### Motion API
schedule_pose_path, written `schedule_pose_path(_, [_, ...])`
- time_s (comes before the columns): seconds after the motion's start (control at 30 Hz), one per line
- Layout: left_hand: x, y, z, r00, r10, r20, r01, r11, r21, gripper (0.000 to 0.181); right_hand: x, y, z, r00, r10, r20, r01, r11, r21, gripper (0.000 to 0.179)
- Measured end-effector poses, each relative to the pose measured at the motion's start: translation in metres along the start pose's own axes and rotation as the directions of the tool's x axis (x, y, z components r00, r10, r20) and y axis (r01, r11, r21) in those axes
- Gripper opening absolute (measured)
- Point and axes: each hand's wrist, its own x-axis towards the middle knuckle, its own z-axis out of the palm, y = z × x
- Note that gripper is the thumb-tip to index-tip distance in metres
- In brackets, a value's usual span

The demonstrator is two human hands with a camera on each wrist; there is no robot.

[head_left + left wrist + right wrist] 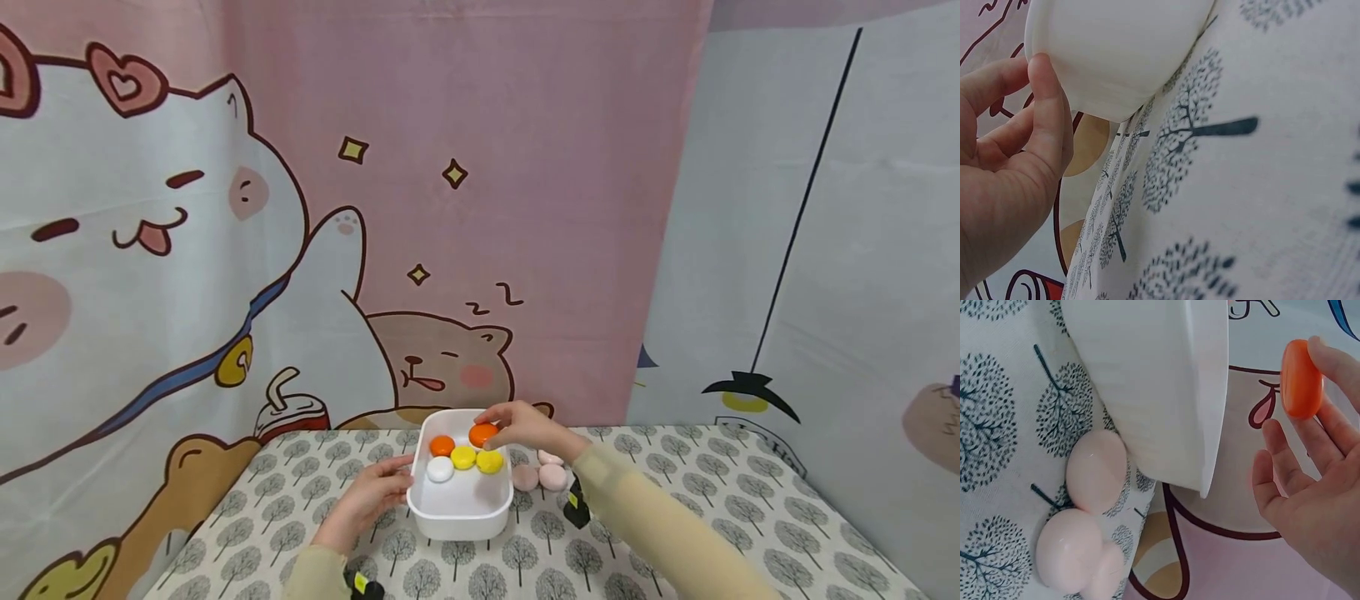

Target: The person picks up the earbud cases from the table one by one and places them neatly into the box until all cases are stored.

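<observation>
A white rectangular plastic bin (459, 527) rests on the patterned tablecloth. My left hand (373, 493) holds its left side, fingertips at the rim in the left wrist view. Over the far right part of the bin, my right hand (525, 429) pinches a smooth orange rounded disc (1302, 380) between thumb and fingers; the right wrist view shows it edge-on, above the rim. Inside lie another orange disc (442, 447), a white disc (439, 469) and two yellow discs, one left (463, 457) and one right (490, 462).
Pale pink discs (552, 477) lie together on the cloth just right of the bin, partly under my right forearm in the head view. The tree-print tablecloth (487, 579) ends at a cartoon curtain (555, 208) behind the bin.
</observation>
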Motion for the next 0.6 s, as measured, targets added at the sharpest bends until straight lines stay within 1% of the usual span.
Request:
schedule_pose_path(0.2, [0.000, 0.001, -0.001, 1.000, -0.014, 0.014, 0.014, 1.000, -0.007, 0.054, 0.006, -0.011, 0.005, 0.998, -0.007, 0.067, 0.010, 0.999, -0.036, 0.042])
schedule_pose_path(0.3, [-0.001, 0.002, -0.001, 1.000, -0.022, 0.019, 0.023, 1.000, -0.013, 0.055, 0.008, -0.018, 0.009, 0.996, -0.009, 0.085, 0.014, 0.999, -0.049, 0.043])
schedule_pose_path(0.53, [-0.001, 0.001, -0.002, 1.000, -0.020, 0.022, 0.020, 1.000, -0.015, 0.055, 0.013, -0.028, 0.015, 0.989, -0.056, 0.138, 0.066, 0.995, -0.070, 0.039])
schedule_pose_path(0.6, [0.000, 0.001, -0.002, 1.000, -0.014, 0.028, 0.014, 1.000, -0.013, 0.055, 0.016, -0.029, 0.018, 0.987, -0.057, 0.151, 0.068, 0.995, -0.068, 0.039])
